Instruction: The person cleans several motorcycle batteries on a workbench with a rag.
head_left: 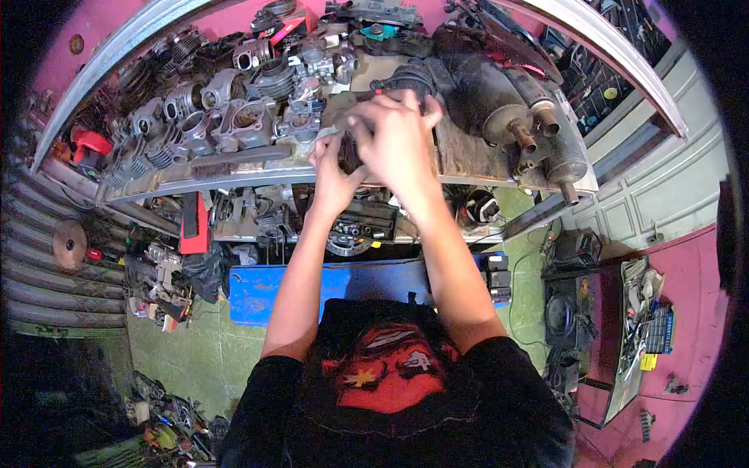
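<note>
Both of my hands reach out over the cluttered shelf in front of me. Curled fingers of my left hand (333, 178) grip the near side of a dark part (348, 156), which is mostly covered. Above and to the right, my right hand (396, 144) bends its fingers over the same part, thumb and fingertips close to it. What kind of part it is cannot be made out. Grey carburetor-like metal pieces (303, 117) lie left of my hands. Behind my right hand is a dark round ribbed part (412, 76).
Engine cylinders (248, 117) crowd the shelf's left side. Exhaust mufflers (507, 117) lie on the right, their pipes near the front edge. A lower shelf holds a tray of tools (367, 222). Below stands a blue bench (351, 288). A red box (195, 222) hangs at left.
</note>
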The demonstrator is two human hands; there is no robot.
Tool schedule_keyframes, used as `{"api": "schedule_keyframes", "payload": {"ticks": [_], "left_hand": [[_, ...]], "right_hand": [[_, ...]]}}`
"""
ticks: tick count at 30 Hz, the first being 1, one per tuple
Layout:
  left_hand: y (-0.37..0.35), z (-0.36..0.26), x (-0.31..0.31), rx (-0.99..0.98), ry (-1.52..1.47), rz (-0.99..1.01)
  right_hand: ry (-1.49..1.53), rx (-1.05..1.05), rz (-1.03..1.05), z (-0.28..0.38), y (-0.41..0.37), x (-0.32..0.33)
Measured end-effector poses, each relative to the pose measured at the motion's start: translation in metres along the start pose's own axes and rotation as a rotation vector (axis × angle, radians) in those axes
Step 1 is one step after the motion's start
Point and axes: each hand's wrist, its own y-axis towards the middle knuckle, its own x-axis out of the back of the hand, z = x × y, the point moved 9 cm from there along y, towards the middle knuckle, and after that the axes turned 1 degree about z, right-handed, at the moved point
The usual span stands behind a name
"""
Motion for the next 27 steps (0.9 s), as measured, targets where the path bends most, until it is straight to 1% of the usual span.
{"api": "schedule_keyframes", "payload": {"ticks": [1,3,5,6,7,9,10,13,14,15,17,19,20,21,22,25,27], "left_hand": [[-0.001,-0.004,0.001,0.001,-0.002,0.001],[-0.001,-0.007,0.001,0.042,-0.008,0.009],[-0.001,-0.006,0.002,0.032,0.002,-0.004],[-0.001,-0.009,0.003,0.029,0.025,-0.010],[-0.002,-0.011,0.004,0.028,0.047,-0.012],[-0.004,-0.010,0.003,0.036,0.029,-0.021],[-0.004,-0.008,0.003,0.042,0.012,-0.031],[-0.003,0.008,-0.004,0.015,0.001,-0.031],[-0.002,0.021,-0.010,0.068,0.008,0.026],[-0.002,0.016,-0.009,0.066,0.008,0.029],[-0.006,0.002,0.001,0.012,-0.005,-0.058],[-0.002,-0.004,0.002,0.009,0.003,-0.034],[-0.003,-0.005,0.002,0.039,0.007,-0.017],[-0.003,-0.006,0.001,0.070,0.010,0.003],[-0.004,-0.003,0.000,0.052,0.021,-0.003],[-0.006,-0.006,0.003,0.028,0.018,-0.043],[-0.006,0.004,0.000,-0.007,0.024,-0.049]], "right_hand": [[-0.039,-0.050,0.004,-0.012,0.001,0.001],[-0.260,-0.108,0.001,-0.033,0.002,0.017],[-0.337,-0.141,-0.150,-0.053,0.001,0.035],[-0.345,-0.226,-0.113,-0.064,0.001,0.035],[-0.347,-0.226,-0.109,-0.062,-0.001,0.033],[-0.365,-0.113,-0.147,-0.044,-0.001,0.028],[-0.354,-0.076,-0.091,-0.030,-0.001,0.022],[-0.135,-0.003,-0.039,0.009,-0.007,0.000],[-0.136,-0.011,-0.038,0.008,-0.011,0.002],[-0.104,-0.025,-0.064,0.005,-0.013,0.006],[-0.057,-0.048,-0.133,-0.007,-0.018,0.013],[-0.284,-0.093,-0.215,-0.018,-0.024,0.027],[-0.283,-0.090,-0.214,-0.021,-0.023,0.028],[-0.289,-0.159,-0.228,-0.028,-0.022,0.034],[-0.295,-0.228,-0.241,-0.034,-0.023,0.037],[-0.282,-0.243,-0.236,-0.028,-0.022,0.031],[-0.189,-0.101,-0.253,-0.013,-0.032,0.011]]}}
